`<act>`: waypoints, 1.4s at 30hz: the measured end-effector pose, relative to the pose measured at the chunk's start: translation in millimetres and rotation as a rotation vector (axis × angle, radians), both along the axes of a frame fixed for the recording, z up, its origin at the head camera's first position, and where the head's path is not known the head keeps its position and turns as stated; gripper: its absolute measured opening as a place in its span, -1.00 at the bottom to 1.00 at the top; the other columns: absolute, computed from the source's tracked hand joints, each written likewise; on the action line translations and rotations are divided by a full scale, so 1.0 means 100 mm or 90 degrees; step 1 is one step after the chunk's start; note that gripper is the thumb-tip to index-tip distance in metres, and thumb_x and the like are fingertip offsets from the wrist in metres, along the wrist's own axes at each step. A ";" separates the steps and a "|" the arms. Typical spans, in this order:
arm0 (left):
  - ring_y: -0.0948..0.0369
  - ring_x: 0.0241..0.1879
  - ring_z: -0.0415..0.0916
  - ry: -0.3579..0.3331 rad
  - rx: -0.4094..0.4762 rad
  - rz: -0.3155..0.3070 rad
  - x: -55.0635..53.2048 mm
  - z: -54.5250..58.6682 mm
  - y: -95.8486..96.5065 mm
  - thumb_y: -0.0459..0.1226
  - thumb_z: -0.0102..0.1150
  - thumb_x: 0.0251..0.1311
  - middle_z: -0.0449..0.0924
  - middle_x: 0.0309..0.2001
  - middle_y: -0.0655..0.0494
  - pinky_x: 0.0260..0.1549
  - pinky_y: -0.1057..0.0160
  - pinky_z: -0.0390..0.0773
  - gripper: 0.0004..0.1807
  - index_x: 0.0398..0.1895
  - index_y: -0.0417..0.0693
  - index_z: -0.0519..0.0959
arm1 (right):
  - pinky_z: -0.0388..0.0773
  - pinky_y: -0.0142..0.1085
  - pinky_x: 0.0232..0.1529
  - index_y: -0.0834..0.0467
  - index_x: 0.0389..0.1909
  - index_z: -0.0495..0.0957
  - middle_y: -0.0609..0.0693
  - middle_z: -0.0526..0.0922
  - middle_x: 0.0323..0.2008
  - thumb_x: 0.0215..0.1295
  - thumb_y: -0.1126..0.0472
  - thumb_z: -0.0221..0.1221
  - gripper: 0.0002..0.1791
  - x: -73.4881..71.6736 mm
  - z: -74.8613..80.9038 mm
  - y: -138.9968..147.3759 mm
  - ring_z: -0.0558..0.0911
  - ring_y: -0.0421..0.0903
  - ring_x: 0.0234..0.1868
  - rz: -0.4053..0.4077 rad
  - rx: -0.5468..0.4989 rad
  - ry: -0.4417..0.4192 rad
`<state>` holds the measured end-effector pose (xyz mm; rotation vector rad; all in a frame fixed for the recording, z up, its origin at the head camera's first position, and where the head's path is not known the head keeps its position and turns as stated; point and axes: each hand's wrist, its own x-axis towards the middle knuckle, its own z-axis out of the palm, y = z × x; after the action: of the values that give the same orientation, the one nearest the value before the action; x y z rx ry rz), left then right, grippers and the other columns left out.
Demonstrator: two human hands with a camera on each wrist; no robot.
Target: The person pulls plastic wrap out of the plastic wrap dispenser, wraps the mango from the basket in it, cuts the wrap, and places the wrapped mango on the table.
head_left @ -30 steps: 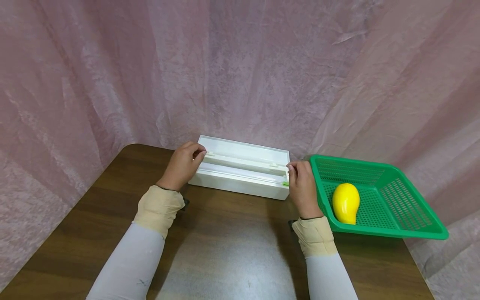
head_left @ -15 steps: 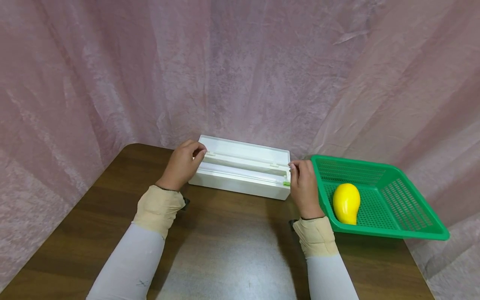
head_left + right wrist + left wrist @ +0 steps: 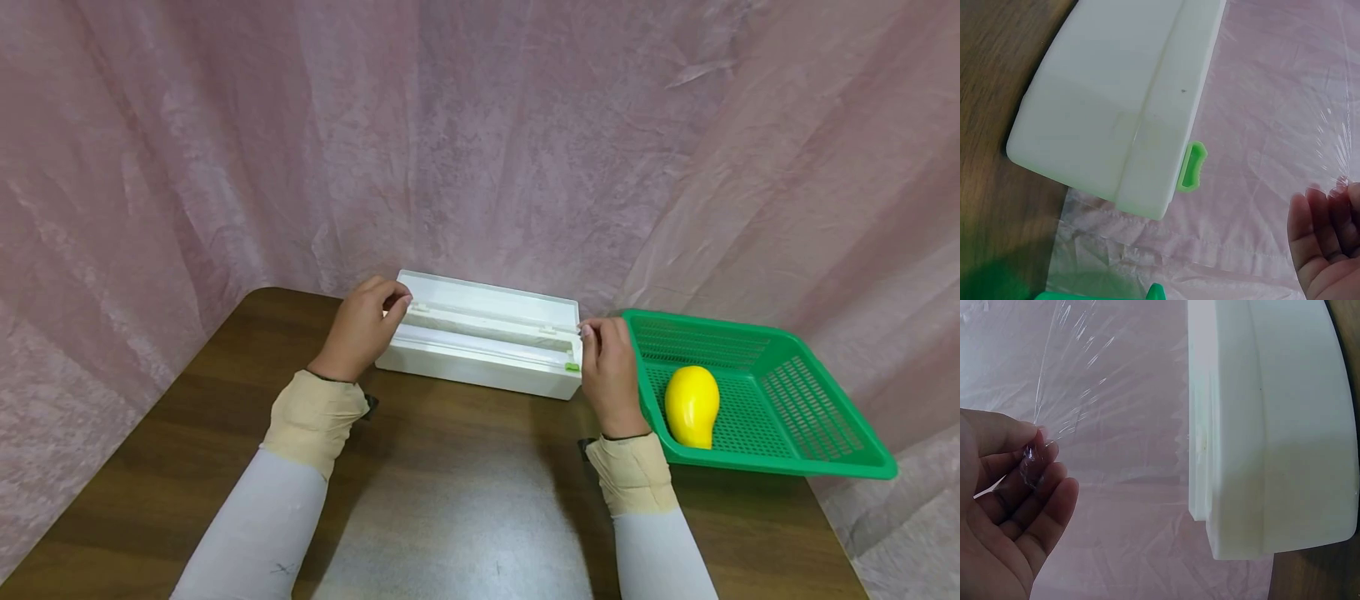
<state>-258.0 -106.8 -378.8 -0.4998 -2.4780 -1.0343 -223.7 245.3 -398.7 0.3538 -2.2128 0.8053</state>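
Observation:
A white cling film dispenser stands on the table with its lid raised at the back. A green cutter slider sits near its right end. Clear cling film rises from the dispenser, stretched and creased towards both hands. My left hand pinches one gathered corner between thumb and fingers above the left end. Above the right end, my right hand pinches the other corner; its thumb is partly cut off in the right wrist view. The film is hardly visible in the head view.
A green plastic basket stands close to the right hand, overhanging the table's right edge. Inside it lies a yellow mango. A pink curtain hangs right behind the brown wooden table.
Both hands have risen very slightly, keeping their pinch on the film; the right one has also shifted a touch to the right. Dispenser, basket and mango have stayed in place.

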 end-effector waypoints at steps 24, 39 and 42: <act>0.10 -0.26 0.47 0.041 0.035 0.011 0.06 0.09 0.02 -0.27 0.11 0.44 0.58 -0.24 -0.02 -0.22 0.14 0.45 -0.80 -0.19 -0.21 0.67 | 0.36 -0.23 -0.22 0.43 -0.12 0.53 0.31 0.48 -0.23 0.54 0.31 0.02 -0.78 0.04 0.08 0.01 0.43 0.12 -0.26 0.003 -0.009 0.017; 0.08 -0.19 0.54 0.055 0.069 0.011 0.07 0.13 0.04 -0.27 0.10 0.45 0.59 -0.18 -0.04 -0.13 0.04 0.60 -0.79 -0.18 -0.22 0.66 | 0.37 -0.26 -0.22 0.40 -0.13 0.55 0.30 0.48 -0.23 0.53 0.31 0.03 -0.79 0.06 0.13 -0.01 0.46 0.12 -0.25 -0.007 -0.027 0.041; 0.07 -0.18 0.54 0.058 0.072 0.011 0.08 0.14 0.04 -0.27 0.10 0.45 0.59 -0.18 -0.05 -0.13 0.03 0.62 -0.79 -0.17 -0.22 0.67 | 0.36 -0.28 -0.22 0.39 -0.14 0.55 0.30 0.48 -0.23 0.53 0.30 0.04 -0.79 0.06 0.14 -0.01 0.45 0.12 -0.26 -0.003 -0.031 0.052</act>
<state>-250.3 -103.2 -364.4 -0.4792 -2.3257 -1.1126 -217.6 244.7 -384.3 0.3504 -2.1143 0.8263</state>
